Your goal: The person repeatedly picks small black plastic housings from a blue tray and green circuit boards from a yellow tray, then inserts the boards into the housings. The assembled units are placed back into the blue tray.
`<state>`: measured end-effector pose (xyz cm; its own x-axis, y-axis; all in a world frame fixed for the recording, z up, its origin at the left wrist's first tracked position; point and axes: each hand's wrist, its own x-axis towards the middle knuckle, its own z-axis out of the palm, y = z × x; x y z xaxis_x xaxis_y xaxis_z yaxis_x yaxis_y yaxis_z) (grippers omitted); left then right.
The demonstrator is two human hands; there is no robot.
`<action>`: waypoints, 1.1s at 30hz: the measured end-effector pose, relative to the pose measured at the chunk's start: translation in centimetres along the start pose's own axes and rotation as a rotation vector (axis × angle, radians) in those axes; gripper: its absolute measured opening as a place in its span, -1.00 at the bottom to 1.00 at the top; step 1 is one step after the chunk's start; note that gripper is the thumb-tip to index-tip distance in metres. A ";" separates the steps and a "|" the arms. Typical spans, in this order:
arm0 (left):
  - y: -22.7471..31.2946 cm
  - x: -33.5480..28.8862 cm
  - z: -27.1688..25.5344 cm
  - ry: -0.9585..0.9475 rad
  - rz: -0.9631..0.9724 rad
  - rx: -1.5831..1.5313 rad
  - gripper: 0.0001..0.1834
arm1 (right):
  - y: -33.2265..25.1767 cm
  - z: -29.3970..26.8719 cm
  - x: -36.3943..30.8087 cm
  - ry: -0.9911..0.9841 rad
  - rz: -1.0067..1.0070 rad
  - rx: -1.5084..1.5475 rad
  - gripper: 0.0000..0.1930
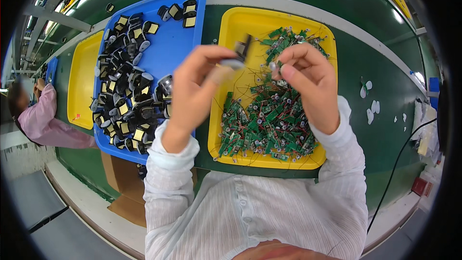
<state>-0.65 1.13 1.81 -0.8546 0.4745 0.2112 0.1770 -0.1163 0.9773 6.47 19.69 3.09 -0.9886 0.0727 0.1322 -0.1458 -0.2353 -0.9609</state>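
Note:
My left hand (197, 86) is closed on a black plastic housing (244, 47) with a pale pad and a grey end, smeared a little by motion. It hovers between the two trays. Over the yellow tray (236, 19), my right hand (310, 79) pinches a small green circuit board (279, 65) with a whitish round piece beside it; the fingertips partly hide it. Below both hands lies a heap of green circuit boards (274, 125) with thin wires and small round parts. A blue tray (168, 38) to the left carries many black housings (122, 108) with cream pads.
Several white oval pieces (370, 115) lie on the green bench at right. A black cable (397, 163) runs near plastic bags (426, 130). Another yellow tray (79, 86) stands far left, near a person in a pink sleeve (45, 110). Below the blue tray sits a cardboard box (127, 188).

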 end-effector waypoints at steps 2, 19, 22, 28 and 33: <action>-0.5 -0.8 0.7 -0.178 0.034 -0.009 -0.74 | 0.7 1.1 -0.4 -0.012 -0.049 0.129 -0.84; -0.5 -1.4 1.9 -0.027 0.323 0.268 -0.71 | 1.0 1.3 -1.5 0.098 -0.316 -0.557 -0.83; -0.4 -1.4 2.1 -0.020 0.350 0.293 -0.71 | 1.0 1.4 -1.5 0.106 -0.378 -0.612 -0.82; -0.5 -1.5 2.2 -0.005 0.362 0.282 -0.72 | 1.0 1.7 -1.6 0.139 -0.474 -0.670 -0.81; -0.8 -1.7 2.3 -0.015 0.312 0.213 -0.74 | 1.0 1.9 -1.7 0.144 -0.477 -0.678 -0.81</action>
<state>1.75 2.44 0.71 -0.7366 0.4579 0.4978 0.5265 -0.0738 0.8470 7.89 17.49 2.41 -0.8055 0.1501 0.5733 -0.4465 0.4823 -0.7537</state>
